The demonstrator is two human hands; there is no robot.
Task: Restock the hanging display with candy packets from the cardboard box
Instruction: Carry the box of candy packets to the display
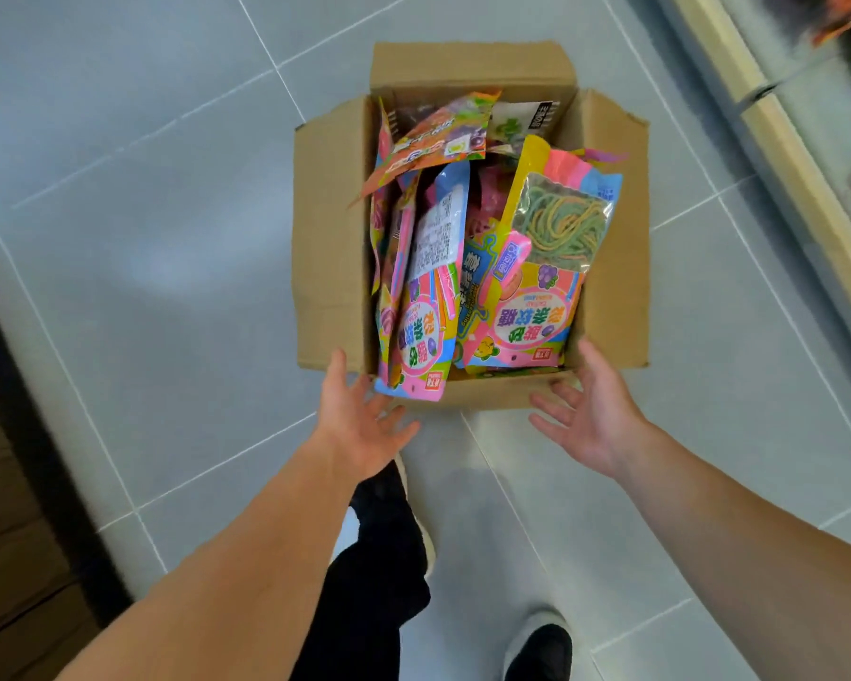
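cardboard box [332, 248] full of candy packets [536, 267] on the floor, left hand [359, 420] and right hand [593, 415] both spread, holding nothing, near its front corners.

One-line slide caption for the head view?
Both open hands reach toward a floor-standing cardboard box of candy packets.

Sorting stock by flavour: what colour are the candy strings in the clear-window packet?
Green, yellow and orange candy strings, clearest in the head view.

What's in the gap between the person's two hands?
In the head view, the near flap of the cardboard box and grey floor tile lie between the left hand and right hand.
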